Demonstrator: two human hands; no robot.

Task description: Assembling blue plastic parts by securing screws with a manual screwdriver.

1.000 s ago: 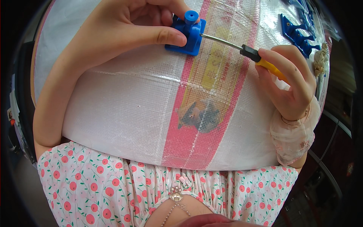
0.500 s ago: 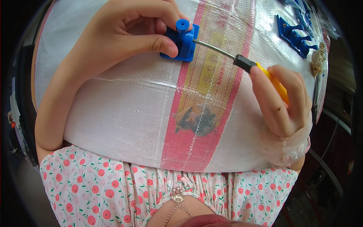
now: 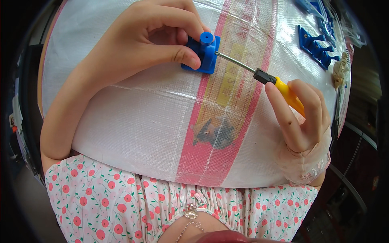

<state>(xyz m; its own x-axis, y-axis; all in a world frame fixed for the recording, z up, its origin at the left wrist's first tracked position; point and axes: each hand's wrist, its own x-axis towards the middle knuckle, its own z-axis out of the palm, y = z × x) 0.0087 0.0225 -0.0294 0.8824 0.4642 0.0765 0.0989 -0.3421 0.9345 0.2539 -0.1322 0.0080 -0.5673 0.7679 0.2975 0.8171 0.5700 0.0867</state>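
A small blue plastic hook with a square base plate (image 3: 209, 56) is pinched between the thumb and fingers of my left hand (image 3: 162, 44), over the sheet-covered table. Its round knob end points toward me. Closed round the yellow handle of a screwdriver (image 3: 289, 95) is my right hand (image 3: 304, 117). The black collar and metal shaft lead to the left, and the shaft's tip meets the right side of the hook's raised part. Whether the tip sits in a screw is hidden.
A white woven plastic sheet (image 3: 133, 125) with a pink and yellow printed band covers the table. Several blue hooks on a plate (image 3: 316, 46) lie at the far right, beside clear plastic bags (image 3: 350, 30) and a crumpled beige bundle (image 3: 340, 71).
The blue hook, my left hand and the screwdriver's tip appear slightly lower and farther right, with the whole scene shifted a little. Both grips stay the same.
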